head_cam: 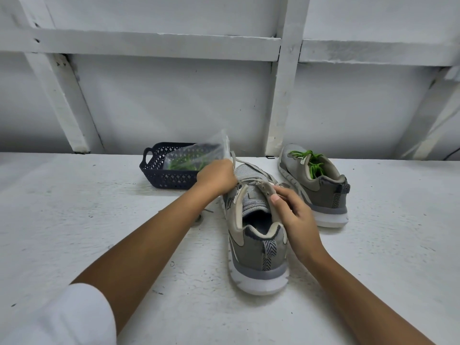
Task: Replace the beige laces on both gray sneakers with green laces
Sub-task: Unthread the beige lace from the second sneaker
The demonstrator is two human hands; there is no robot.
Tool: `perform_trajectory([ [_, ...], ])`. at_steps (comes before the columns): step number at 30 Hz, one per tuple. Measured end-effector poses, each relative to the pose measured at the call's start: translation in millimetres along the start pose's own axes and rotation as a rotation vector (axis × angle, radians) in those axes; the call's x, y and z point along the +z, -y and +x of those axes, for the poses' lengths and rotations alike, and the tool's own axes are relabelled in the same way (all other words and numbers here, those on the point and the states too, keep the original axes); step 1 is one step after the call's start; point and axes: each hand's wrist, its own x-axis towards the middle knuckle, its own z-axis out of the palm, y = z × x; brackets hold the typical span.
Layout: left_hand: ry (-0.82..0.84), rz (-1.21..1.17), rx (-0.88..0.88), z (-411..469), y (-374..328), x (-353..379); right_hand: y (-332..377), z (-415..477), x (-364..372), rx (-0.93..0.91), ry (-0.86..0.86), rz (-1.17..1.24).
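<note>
Near centre on table [99, 220], heel toward camera, sits shoe [258, 245] w/ beige lace [249, 163]. Right hand [296, 215] pinches its collar to steady it; left hand [217, 176] closed on lace, prob. pulling it out. Far right, 2nd shoe [321, 185] already green-laced. Far left, basket [159, 175] keeps bagged green lace [184, 165] handy.

Gray sneakers [258, 247]; green laces [307, 158]; beige laces [251, 181]; navy lattice basket [159, 170]; white table [99, 220].

My white, rough-painted bench [99, 220] carries two gray sneakers, the near sneaker [258, 245] beige-laced, the far sneaker [316, 188] green-laced, beside a dark perforated basket [159, 175].
</note>
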Motion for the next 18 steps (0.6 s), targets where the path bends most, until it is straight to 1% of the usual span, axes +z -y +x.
perform_trajectory([
  [4,0.021,-0.081,-0.005,-1.0,-1.7,-1.3,-0.9,0.5,0.0,0.007,0.002,0.005],
  [6,-0.01,-0.157,-0.012,-1.3,-2.1,-1.4,-1.1,0.5,-0.1,0.01,0.002,0.005],
  [8,-0.109,-0.229,-0.012,-2.6,-2.8,-5.6,-0.8,0.6,-0.2,0.014,0.003,0.006],
  [11,-0.325,-0.341,0.007,-2.9,-3.9,-24.6,-1.1,0.5,-1.0,0.014,0.0,0.002],
  [14,-0.523,-0.499,-0.028,-1.7,0.1,-47.4,-3.5,1.0,-1.7,0.019,-0.001,0.005],
  [15,-0.559,-0.536,-0.044,-1.8,1.7,-51.7,-4.5,1.4,-1.7,0.023,0.0,0.004],
  [16,-0.557,-0.542,-0.054,-1.9,3.0,-53.5,-5.2,1.9,-1.4,0.026,-0.001,0.001],
  [17,-0.503,-0.497,-0.052,-4.2,3.5,-53.3,-5.5,1.8,-1.0,0.027,-0.002,-0.001],
  [18,-0.399,-0.422,-0.04,-5.9,3.8,-49.8,-5.7,2.0,-0.7,0.027,-0.005,-0.001],
])
